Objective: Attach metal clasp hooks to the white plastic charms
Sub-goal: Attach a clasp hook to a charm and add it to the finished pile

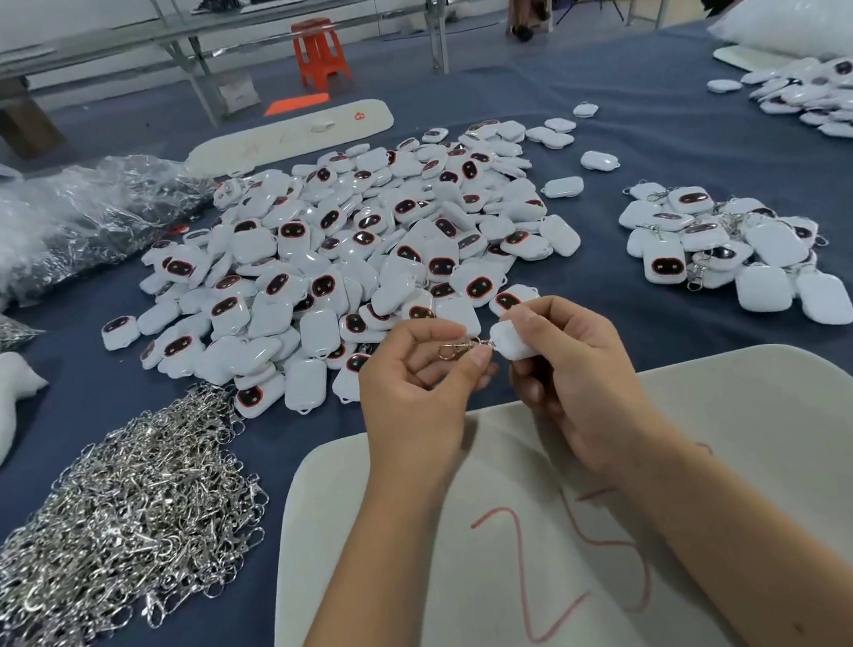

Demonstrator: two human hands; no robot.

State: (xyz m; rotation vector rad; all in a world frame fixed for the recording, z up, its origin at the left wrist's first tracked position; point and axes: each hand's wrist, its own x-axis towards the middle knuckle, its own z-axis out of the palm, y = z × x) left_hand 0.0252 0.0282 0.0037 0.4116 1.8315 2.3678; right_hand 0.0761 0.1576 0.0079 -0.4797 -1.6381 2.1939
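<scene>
My left hand (415, 391) pinches a metal clasp hook (455, 349) between thumb and fingers. My right hand (567, 367) grips a white plastic charm (511, 341), and the hook's ring end meets the charm's loop between the two hands. Behind the hands lies a large heap of white charms (357, 257) with dark red-rimmed faces. A pile of loose silver clasp hooks (123, 535) spreads at the near left. To the right sits a smaller group of charms with hooks on them (727, 245).
A white board (734, 451) marked with red numbers lies under my forearms on the blue table cloth (656, 148). Clear bags of hooks (70, 220) sit at the far left, more charms (827, 92) at the far right. An orange stool (320, 48) stands beyond.
</scene>
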